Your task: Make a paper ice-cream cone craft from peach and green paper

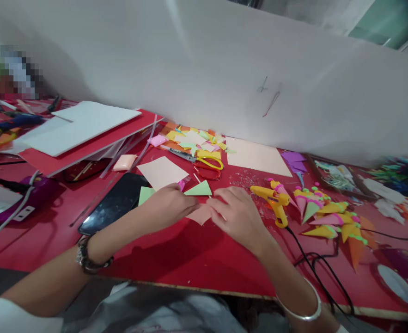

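Red table (176, 259) | peach paper (200, 215) lies flat between the hands, touching both | left hand (167, 203) presses its left edge, right hand (238, 215) pinches its right edge | equally near

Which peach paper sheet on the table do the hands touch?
The small peach piece between the left hand and right hand. The sheet by the phone and the large sheet near the wall lie untouched.
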Tool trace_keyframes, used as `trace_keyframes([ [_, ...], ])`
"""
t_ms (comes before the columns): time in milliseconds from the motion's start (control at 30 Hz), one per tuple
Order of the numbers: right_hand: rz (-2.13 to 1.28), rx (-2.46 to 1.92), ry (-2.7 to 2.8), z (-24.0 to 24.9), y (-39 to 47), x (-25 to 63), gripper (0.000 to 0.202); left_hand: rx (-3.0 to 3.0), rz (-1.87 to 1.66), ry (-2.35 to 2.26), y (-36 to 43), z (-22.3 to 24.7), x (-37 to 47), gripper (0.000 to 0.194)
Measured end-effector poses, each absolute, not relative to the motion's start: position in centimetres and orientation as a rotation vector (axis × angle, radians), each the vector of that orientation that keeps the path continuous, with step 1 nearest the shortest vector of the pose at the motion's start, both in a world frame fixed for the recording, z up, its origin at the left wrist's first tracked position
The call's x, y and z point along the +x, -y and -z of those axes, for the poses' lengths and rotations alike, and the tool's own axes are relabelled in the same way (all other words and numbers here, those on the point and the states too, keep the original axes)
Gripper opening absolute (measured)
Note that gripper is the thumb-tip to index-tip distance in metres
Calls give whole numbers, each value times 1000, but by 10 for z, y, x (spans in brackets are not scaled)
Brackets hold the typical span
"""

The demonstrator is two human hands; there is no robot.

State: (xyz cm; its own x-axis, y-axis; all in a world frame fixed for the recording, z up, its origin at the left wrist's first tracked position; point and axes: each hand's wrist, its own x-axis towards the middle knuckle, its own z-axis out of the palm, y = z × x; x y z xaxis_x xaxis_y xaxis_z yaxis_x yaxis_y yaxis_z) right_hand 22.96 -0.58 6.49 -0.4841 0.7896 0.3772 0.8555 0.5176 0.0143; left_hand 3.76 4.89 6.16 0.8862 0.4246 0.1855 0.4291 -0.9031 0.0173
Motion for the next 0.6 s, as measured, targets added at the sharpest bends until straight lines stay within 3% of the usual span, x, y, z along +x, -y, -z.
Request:
trace_keyframes([
  [300, 198, -1354, 2452, -53, 1, 233, 15, -3275, 172, 884, -47, -66, 28, 33],
  [467, 117, -1590, 2218, -48, 4, 265, 16, -3473, 376, 1205, -54, -66, -5, 34],
  [600, -323, -1543, 1895, -48, 7, 262, 13, -3663, 666, 1456, -48, -66, 0, 39],
])
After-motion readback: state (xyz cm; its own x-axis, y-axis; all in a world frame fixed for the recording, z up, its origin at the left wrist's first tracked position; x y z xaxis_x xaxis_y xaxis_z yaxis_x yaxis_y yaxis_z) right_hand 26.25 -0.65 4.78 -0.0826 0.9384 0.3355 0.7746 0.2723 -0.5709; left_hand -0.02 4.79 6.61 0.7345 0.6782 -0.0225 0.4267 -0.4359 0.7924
